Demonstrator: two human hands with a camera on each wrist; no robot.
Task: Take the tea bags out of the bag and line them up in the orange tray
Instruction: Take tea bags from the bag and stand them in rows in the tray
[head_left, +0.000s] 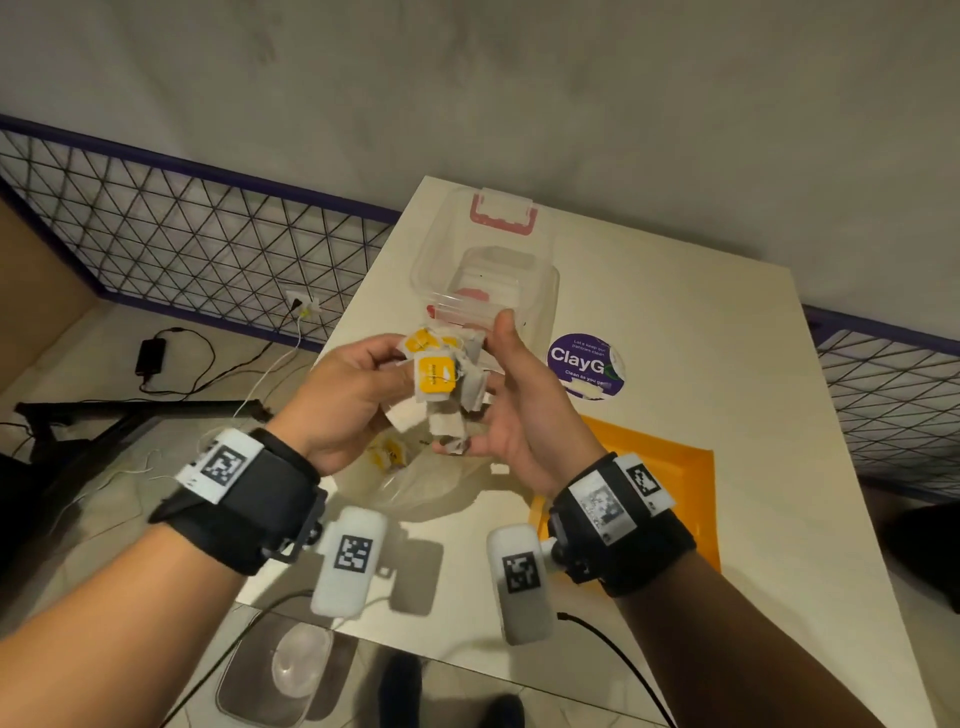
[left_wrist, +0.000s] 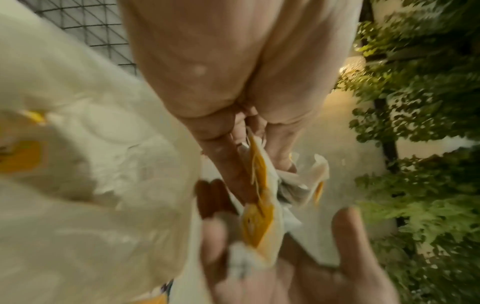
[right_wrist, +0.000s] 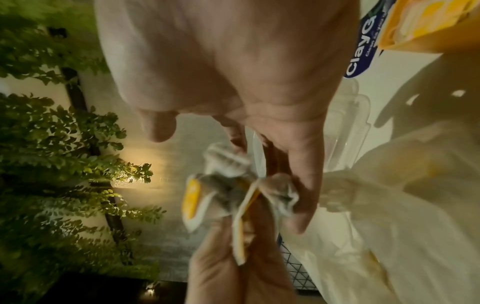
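A cluster of yellow-and-white tea bags hangs in the air between both hands, above the table. My left hand pinches the cluster from the left with curled fingers. My right hand cups it from the right and below, fingers under the bags and thumb raised clear. The left wrist view shows the tea bags lying against the other hand's spread fingers. Below the hands lies the clear plastic bag, with more tea bags inside. The orange tray sits on the table to the right, partly hidden by my right wrist.
A clear lidded container with red latches stands behind the hands. A purple round sticker is on the cream table. A wire mesh fence runs at the left, with cables on the floor. A clear lid lies below the table's near edge.
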